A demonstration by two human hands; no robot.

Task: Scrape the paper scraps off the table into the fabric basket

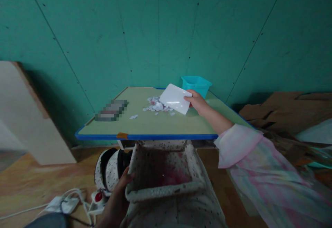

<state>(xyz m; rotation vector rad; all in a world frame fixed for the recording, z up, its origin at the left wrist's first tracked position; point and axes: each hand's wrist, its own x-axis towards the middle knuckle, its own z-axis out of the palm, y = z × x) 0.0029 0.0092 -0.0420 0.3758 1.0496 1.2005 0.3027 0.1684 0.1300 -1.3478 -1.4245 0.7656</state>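
Your right hand (195, 101) pinches white sheet (173, 98) by its edge — likely for control | scraps (156, 106): left of those fingers | left hand (121, 188) touches bin (166, 192) — perhaps steadying; closure unclear

So the white sheet (174, 98) I'm holding is smooth and properly glossy, plastic by the look of it. The little scraps (156, 106) look like matt paper. Tabletop (186, 127) is smooth but pretty dull, and the blue tub (198, 87) is smooth plastic. My speckled bin (166, 193) looks kinda rough. My sleeve (241, 145)'s matt cloth, and that's plain dull cardboard (275, 108).
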